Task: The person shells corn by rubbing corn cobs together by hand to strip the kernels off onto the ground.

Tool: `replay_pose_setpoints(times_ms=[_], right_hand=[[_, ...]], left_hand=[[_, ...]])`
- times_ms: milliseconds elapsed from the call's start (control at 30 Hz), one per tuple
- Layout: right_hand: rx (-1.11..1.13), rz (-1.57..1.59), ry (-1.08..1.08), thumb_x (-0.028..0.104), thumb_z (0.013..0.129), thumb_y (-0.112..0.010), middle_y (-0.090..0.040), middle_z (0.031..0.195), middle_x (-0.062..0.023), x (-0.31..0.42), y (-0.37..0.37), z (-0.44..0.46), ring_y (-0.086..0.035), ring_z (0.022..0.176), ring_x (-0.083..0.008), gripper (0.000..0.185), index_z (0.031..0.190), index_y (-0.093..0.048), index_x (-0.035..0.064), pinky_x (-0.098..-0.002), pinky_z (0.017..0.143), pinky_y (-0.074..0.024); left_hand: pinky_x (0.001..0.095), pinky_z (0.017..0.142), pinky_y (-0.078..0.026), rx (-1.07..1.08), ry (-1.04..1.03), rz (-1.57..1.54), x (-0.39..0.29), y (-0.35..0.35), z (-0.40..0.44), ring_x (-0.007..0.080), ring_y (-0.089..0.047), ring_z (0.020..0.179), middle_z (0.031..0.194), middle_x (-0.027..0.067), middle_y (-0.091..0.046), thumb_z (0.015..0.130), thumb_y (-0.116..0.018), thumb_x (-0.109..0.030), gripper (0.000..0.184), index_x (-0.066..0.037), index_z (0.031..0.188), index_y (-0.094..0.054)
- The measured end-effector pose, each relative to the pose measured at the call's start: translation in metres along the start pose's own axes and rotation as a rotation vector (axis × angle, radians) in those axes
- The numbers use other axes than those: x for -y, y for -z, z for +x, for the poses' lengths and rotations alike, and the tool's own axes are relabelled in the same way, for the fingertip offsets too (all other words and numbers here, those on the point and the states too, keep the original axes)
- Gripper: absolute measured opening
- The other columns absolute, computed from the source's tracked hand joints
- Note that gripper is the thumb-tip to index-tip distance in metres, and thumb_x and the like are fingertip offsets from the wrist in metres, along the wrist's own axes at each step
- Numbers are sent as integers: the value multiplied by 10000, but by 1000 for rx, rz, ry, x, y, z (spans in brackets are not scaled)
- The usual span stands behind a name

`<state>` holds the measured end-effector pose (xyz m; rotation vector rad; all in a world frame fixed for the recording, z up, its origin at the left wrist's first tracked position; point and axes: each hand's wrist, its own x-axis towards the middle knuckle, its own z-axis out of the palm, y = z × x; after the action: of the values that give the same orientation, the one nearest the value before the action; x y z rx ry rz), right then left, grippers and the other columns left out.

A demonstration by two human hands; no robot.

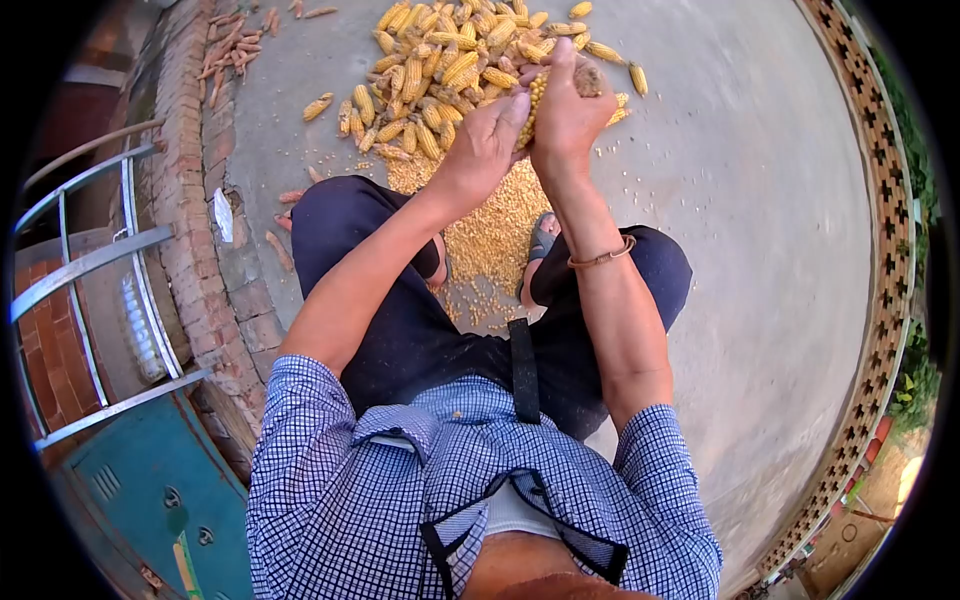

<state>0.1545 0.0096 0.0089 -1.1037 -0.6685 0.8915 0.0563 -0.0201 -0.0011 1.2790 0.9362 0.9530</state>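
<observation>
My left hand (476,150) is closed around the lower part of a yellow ear of corn (536,100), its thumb along the side. Wrapped over the same spot, my right hand (564,122) grips too, with its thumb pointing up. A pale brown cob end (590,82) sticks out past the right fingers; whether it belongs to the same ear, I cannot tell. Just beyond both hands lies a heap of corn ears (440,65). Loose kernels (490,225) form a pile below them, between my feet.
Bare reddish cobs (232,48) lie at the upper left, with a few more near my left knee. A low brick edge (190,220), a metal frame (90,270) and a teal metal panel (150,490) stand left. A perforated brick wall (893,200) curves along the right.
</observation>
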Motion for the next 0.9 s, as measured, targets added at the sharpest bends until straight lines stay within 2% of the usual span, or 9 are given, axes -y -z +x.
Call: replay_pose_setpoints(times_ms=[133, 233, 367, 467, 567, 667, 767, 867, 900], right_hand=[[12, -98, 105, 264, 974, -622, -647, 686, -64, -13, 5, 10, -608, 618, -110, 312, 796, -609, 8, -262, 563, -480], [38, 68, -142, 306, 972, -624, -660, 704, -64, 1, 5, 9, -615, 638, -117, 326, 840, -624, 9, -251, 586, -485], [170, 161, -163, 330, 976, -610, -689, 846, -111, -8, 15, 15, -657, 727, -163, 344, 922, -632, -9, -273, 666, -522], [202, 207, -221, 319, 981, -600, -680, 867, -117, 15, 6, -1, -661, 754, -179, 338, 946, -622, -16, -296, 684, -531], [137, 246, -243, 294, 982, -598, -672, 840, -111, 20, 2, -7, -659, 759, -173, 322, 975, -610, -27, -301, 678, -536], [94, 132, -217, 268, 982, -598, -665, 802, -113, 11, 4, -7, -648, 692, -162, 297, 961, -605, -28, -295, 621, -532], [12, 55, -221, 247, 986, -593, -654, 740, -107, 16, 2, -4, -622, 601, -154, 275, 933, -604, -22, -286, 549, -510], [-26, -1, -166, 238, 990, -586, -643, 689, -103, 17, 2, -2, -606, 548, -159, 267, 915, -601, -18, -288, 505, -492], [-4, -2, -169, 243, 991, -584, -641, 681, -100, 17, 3, 0, -612, 555, -162, 275, 915, -601, -21, -290, 515, -496]], left_hand=[[210, 438, -298, 26, 157, -169, -12, 4, -2, 54, -310, 472, 660, -26, -428, 1052, -386, -427, 443, -30, 1066, -581], [204, 427, -271, 6, 97, -171, -17, 8, 2, 45, -314, 472, 639, -21, -417, 1046, -383, -452, 461, -40, 1047, -589], [251, 606, -495, -175, 136, -38, -19, 11, 1, 55, -453, 630, 689, -34, -426, 1047, -433, -389, 433, -4, 1147, -603], [344, 591, -492, -237, -199, 479, -5, 18, 7, 177, -553, 610, 674, 86, -535, 1001, -542, -335, 353, 11, 998, -607], [429, 599, -484, -310, -403, 863, -1, 14, 7, 349, -617, 648, 722, 216, -593, 942, -619, -274, 311, 19, 855, -561], [427, 618, -485, -230, -381, 930, 0, 7, 5, 402, -626, 742, 795, 245, -636, 969, -569, -306, 323, 13, 1001, -608], [398, 635, -495, -178, -230, 837, 3, -1, 1, 330, -652, 712, 789, 221, -639, 986, -546, -299, 335, 4, 1118, -599], [438, 592, -485, -173, -301, 520, 5, -10, 4, 399, -640, 668, 730, 219, -623, 977, -559, -232, 297, 33, 844, -548], [436, 590, -482, -163, -254, 433, 1, -11, 3, 399, -636, 666, 721, 220, -619, 986, -541, -227, 294, 34, 852, -548]])
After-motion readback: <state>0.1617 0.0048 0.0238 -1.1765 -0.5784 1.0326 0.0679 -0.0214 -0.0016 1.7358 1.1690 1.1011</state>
